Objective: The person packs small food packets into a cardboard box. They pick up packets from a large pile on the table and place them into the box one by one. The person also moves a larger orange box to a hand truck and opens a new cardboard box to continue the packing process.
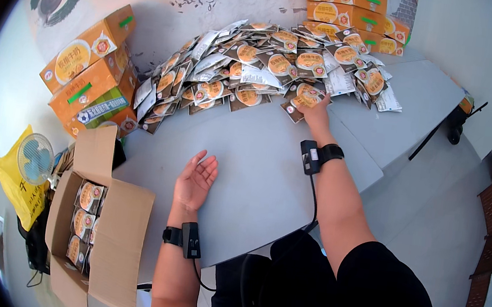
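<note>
A big heap of flat brown-and-white sachets [246,53] with orange round pictures lies along the far side of the grey table [245,159]. At the heap's front edge my right hand [316,118] is closed on one sachet [304,96], thumb and fingers at its near right side. My left hand [195,181] rests over the middle of the table, palm turned up, fingers loosely spread and nothing in it. To its left stands an open cardboard box [120,242], flaps folded out, with sachets [83,219] stacked in rows inside.
Orange cartons [93,73] lean in a stack at the far left, and more orange cartons [344,15] are piled at the back right. A yellow plastic bag [20,187] and a small fan [35,158] sit beyond the cardboard box. Cables run from both wrist devices.
</note>
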{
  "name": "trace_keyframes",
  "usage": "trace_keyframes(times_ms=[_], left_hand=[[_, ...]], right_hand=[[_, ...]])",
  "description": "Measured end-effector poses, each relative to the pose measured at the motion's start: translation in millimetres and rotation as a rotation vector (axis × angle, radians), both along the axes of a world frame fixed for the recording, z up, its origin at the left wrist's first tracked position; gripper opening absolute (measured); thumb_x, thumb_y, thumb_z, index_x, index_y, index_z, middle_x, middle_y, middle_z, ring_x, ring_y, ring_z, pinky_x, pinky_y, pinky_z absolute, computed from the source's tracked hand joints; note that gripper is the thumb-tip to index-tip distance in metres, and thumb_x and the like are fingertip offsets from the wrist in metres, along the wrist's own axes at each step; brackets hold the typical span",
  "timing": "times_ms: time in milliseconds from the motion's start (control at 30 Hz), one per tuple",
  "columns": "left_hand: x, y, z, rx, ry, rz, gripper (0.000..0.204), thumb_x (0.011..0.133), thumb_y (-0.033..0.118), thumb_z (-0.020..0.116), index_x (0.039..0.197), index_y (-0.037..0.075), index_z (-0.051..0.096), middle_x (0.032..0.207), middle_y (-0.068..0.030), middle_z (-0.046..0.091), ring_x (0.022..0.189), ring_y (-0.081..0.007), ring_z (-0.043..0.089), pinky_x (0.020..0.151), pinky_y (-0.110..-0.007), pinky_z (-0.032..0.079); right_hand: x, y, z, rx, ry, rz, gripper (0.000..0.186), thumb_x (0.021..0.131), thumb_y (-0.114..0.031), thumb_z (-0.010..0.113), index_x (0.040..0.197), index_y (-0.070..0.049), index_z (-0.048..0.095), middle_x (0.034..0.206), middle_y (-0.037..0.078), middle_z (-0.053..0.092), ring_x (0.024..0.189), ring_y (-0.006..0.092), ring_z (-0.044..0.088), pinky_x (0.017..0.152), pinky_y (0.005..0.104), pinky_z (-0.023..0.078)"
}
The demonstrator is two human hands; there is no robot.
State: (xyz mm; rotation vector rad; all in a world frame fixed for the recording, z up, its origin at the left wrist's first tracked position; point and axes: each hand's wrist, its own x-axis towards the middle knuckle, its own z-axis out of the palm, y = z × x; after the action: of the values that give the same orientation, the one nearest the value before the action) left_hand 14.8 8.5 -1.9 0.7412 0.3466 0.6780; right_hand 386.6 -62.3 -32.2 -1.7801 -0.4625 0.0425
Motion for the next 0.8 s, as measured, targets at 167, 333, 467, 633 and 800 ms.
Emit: trace_keyframes(times_ms=[167, 333, 467, 633, 800], left_hand=[[-14.1, 0.3, 0.6, -0.014, 0.004, 0.027, 0.039, 0.092, 0.024, 0.046, 0.123, 0.0, 0.042, 0.11, -0.0154, 0.055, 0.099, -0.0234, 0.055, 0.086, -0.034, 0.047], [-14.7, 5.4, -1.2, -0.02, -0.035, -0.029, 0.042, 0.092, 0.028, 0.046, 0.124, 0.0, 0.042, 0.113, -0.0165, 0.054, 0.103, -0.025, 0.054, 0.089, -0.035, 0.046], [-14.9, -0.4, 14.6, -0.034, -0.128, -0.062, 0.045, 0.092, 0.032, 0.047, 0.124, 0.0, 0.041, 0.113, -0.0159, 0.054, 0.105, -0.0255, 0.055, 0.089, -0.037, 0.047], [-6.5, -3.9, 9.4, 0.098, 0.14, 0.128, 0.037, 0.093, 0.028, 0.046, 0.12, 0.002, 0.041, 0.113, -0.0124, 0.055, 0.098, -0.0211, 0.059, 0.081, -0.035, 0.052], [-10.7, -6.1, 4.9, 0.189, 0.134, 0.079, 0.038, 0.092, 0.02, 0.049, 0.124, 0.002, 0.04, 0.112, -0.0114, 0.057, 0.099, -0.0193, 0.059, 0.085, -0.032, 0.049]], right_hand=[[-49.4, 3.7, 33.8, 0.346, 0.436, 0.212, 0.097, 0.07, -0.008, 0.071, 0.141, -0.016, 0.005, 0.084, 0.006, 0.055, 0.057, 0.0075, 0.043, 0.048, 0.0255, 0.036], [-123.0, 8.6, 57.0, 0.5, 0.315, 0.661, 0.093, 0.076, -0.005, 0.065, 0.143, -0.017, 0.002, 0.081, 0.005, 0.057, 0.054, 0.0062, 0.041, 0.045, 0.0201, 0.031], [-182.3, 1.6, 69.0, 0.409, 0.328, 1.147, 0.094, 0.08, -0.003, 0.062, 0.143, -0.019, -0.006, 0.088, 0.007, 0.06, 0.062, 0.0058, 0.048, 0.049, 0.0186, 0.037], [-200.0, 2.3, 49.4, 0.155, 0.224, 1.356, 0.089, 0.084, -0.011, 0.061, 0.142, -0.013, -0.007, 0.084, 0.005, 0.059, 0.064, 0.0077, 0.053, 0.052, 0.0195, 0.041], [-189.1, 13.9, 48.0, 0.055, 0.362, 1.195, 0.042, 0.089, -0.037, 0.052, 0.115, -0.004, 0.048, 0.07, -0.003, 0.052, 0.055, 0.0051, 0.045, 0.049, 0.0183, 0.035]])
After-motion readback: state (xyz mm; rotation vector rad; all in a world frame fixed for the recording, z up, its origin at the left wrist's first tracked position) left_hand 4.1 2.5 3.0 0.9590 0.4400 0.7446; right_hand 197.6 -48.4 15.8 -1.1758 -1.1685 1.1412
